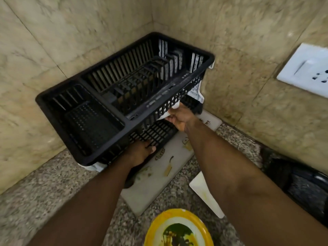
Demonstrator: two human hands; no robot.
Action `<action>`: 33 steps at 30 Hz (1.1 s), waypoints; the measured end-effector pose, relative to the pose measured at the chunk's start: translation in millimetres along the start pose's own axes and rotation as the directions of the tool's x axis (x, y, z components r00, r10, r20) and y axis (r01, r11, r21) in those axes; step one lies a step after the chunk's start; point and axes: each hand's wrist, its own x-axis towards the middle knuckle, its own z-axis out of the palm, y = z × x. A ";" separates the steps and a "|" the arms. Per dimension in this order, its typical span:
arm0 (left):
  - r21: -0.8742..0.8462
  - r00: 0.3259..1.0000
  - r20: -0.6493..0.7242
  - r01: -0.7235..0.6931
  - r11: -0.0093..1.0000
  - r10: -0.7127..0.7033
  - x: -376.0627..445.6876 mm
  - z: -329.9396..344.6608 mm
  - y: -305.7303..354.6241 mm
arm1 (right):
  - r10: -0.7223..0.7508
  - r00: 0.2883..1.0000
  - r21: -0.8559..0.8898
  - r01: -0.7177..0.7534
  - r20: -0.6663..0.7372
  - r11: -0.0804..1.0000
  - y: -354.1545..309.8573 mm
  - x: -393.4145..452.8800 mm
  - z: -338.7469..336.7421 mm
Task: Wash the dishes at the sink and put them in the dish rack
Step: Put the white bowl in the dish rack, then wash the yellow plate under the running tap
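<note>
Black plastic dish rack [124, 96] tilted in the far corner of a speckled stone worktop [44, 201], against beige marbled wall tiles [53, 41]. Slotted plate section on the right, a smaller perforated cutlery compartment on the left, both without dishes. White perforated drip tray [196, 89] showing behind and under the rack at its far right end, a white corner of it also peeking out at the near left.

Left hand [140, 153] reaching under the near long side of the rack, fingers curled beneath the lattice wall, thumb lying outward; a holding grip on the rack's lower edge. Right hand [179, 118] at the near right end, fingers closed in a tight grip on the white tray edge right where it meets the rack's side wall.

White cutting board [159, 180] flat on the worktop below the rack, smeared with food scraps, its far part hidden under the rack. White square dish [202, 189] with yellowish residue just right of the board, partly covered by the right forearm. Yellow-rimmed plate [179, 229] with dark green residue at the near edge. White wall socket [307, 68] on the right wall. Dark object, blurred, at the near right.
</note>
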 end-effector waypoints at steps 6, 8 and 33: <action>0.006 0.999 -0.010 0.038 0.999 -0.038 1.8 1.4 2.2 | -0.071 0.945 -0.403 -0.067 -0.319 0.913 -5.3 3.3 13.0; 0.011 0.999 -0.019 0.046 0.999 -0.046 0.4 2.4 3.4 | -0.205 0.899 -0.663 -0.116 -0.387 0.740 -8.1 -0.7 17.7; 0.324 0.936 -0.172 -0.240 0.915 0.307 -149.5 109.3 84.9 | -0.333 0.907 -0.926 -0.134 -0.258 0.352 73.2 -286.6 -138.0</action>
